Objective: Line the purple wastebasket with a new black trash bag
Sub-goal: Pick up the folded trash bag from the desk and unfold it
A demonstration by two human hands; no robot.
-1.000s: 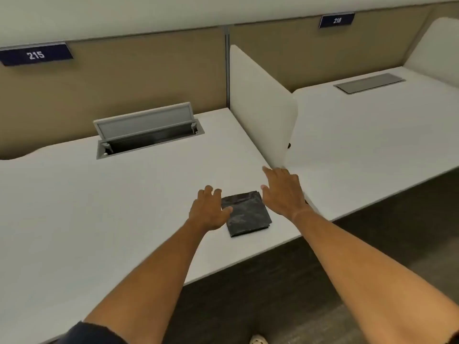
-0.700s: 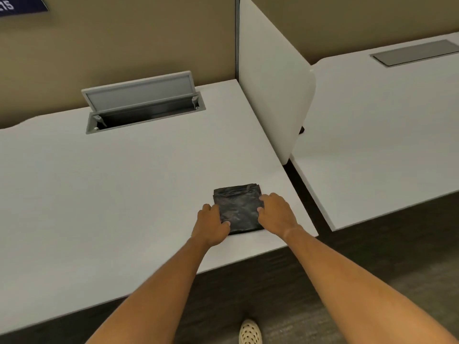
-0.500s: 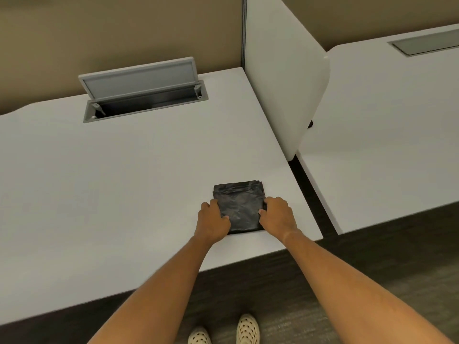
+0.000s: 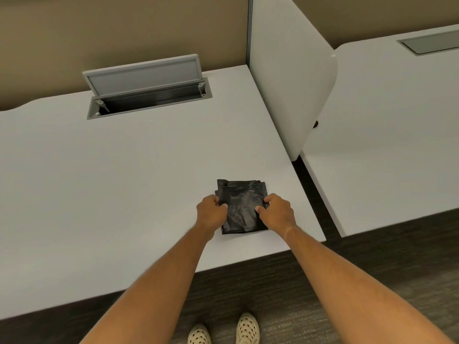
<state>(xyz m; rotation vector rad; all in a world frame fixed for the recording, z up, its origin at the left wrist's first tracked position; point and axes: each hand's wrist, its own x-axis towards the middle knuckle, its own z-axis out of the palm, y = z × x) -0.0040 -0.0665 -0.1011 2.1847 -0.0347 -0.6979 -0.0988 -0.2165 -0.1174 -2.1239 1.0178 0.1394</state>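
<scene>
A folded black trash bag (image 4: pixel 240 202) lies flat on the white desk (image 4: pixel 124 182), near its front right corner. My left hand (image 4: pixel 211 214) pinches the bag's left edge, thumb on top. My right hand (image 4: pixel 277 213) pinches its right edge the same way. The bag still rests on the desk surface. No purple wastebasket is in view.
An open grey cable hatch (image 4: pixel 146 88) sits at the back of the desk. A white divider panel (image 4: pixel 290 78) stands on the right, with a second white desk (image 4: pixel 387 135) beyond it. Dark carpet and my shoes (image 4: pixel 223 331) are below the desk edge.
Both hands came down from hovering beside the bag and closed on its left and right edges. My view tilted downward and closer to the desk.
</scene>
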